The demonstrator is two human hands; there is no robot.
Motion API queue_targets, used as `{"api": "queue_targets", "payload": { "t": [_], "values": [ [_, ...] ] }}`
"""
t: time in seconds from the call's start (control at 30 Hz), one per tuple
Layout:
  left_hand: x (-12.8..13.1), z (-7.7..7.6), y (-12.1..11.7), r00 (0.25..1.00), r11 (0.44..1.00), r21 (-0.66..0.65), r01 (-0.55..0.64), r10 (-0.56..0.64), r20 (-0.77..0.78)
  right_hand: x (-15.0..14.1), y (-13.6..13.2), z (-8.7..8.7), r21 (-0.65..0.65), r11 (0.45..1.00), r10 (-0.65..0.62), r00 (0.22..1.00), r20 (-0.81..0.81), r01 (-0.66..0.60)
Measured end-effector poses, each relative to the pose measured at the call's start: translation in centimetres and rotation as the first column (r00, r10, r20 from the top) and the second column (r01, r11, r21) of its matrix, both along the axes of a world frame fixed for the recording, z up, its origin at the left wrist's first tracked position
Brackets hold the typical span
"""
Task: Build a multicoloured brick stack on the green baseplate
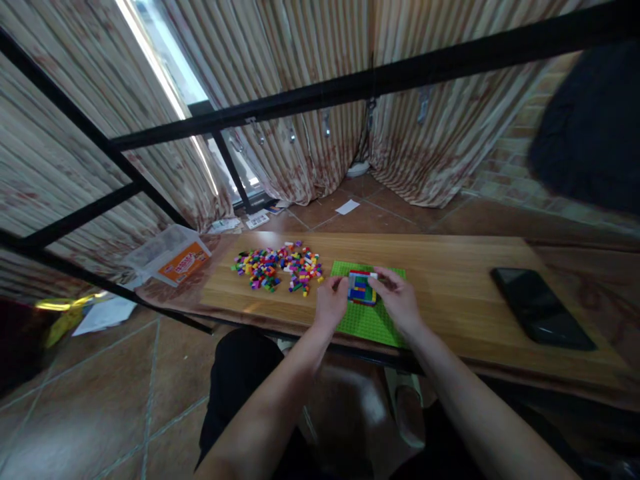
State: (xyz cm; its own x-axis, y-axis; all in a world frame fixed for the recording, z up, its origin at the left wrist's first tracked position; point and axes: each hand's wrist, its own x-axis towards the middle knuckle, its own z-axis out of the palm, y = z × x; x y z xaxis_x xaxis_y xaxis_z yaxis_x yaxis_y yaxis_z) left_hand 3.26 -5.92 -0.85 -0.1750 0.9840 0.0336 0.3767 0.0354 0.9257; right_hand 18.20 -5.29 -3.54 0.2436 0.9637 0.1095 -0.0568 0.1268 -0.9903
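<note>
A green studded baseplate (373, 325) lies on the wooden board, and on it stands a small square structure of toy bricks (362, 291) with walls in red, blue, white and yellow. My left hand (332, 305) is curled against the structure's left wall, thumb and fingers closed on it. At the far right corner, my right hand (399, 300) has its thumb and fingers closed around a white toy brick (373, 275), which touches the wall. Fingertips partly hide both sides of the structure.
Left of the baseplate spreads a pile of loose coloured bricks (280, 265). A clear plastic box (173, 250) with an orange label stands beyond the board's left end. A black phone (540, 307) lies at right. A dark metal rail (320, 92) crosses behind, before curtains (320, 40).
</note>
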Motion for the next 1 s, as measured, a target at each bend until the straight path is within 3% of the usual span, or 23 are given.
{"api": "queue_targets", "payload": {
  "t": [0.2, 0.43, 0.6, 0.7, 0.83, 1.0],
  "values": [
    [-0.9, -1.4, -2.1, 0.999, 0.999, -0.018, 0.038, -0.038, 0.018, 1.0, 0.5, 0.3, -0.185, 0.978, -0.119, 0.988, -0.094, 0.1],
    [0.2, -1.5, -3.6, 0.976, 0.992, -0.07, 0.108, -0.093, 0.195, 0.9, 0.4, 0.5, -0.139, 0.988, -0.074, 0.994, -0.084, 0.062],
    [-1.9, -1.5, -4.1, 0.953, 0.993, -0.104, 0.054, -0.02, 0.302, 1.2, 0.3, 0.7, -0.181, 0.981, -0.1, 0.986, -0.132, 0.075],
    [-5.0, -1.1, -3.8, 0.978, 0.994, -0.058, -0.088, 0.097, 0.185, 1.4, 0.3, 0.5, -0.198, 0.978, -0.096, 0.987, -0.126, 0.07],
    [-9.7, -0.2, -2.7, 0.955, 0.958, -0.043, -0.282, 0.276, -0.111, 1.6, 0.4, 0.0, -0.199, 0.978, -0.087, 0.99, -0.115, 0.063],
    [-12.4, -0.2, -1.0, 0.884, 0.955, -0.019, -0.296, 0.266, -0.384, 1.7, 0.5, -0.5, -0.187, 0.98, -0.087, 0.992, -0.088, 0.069]
  ]
}}
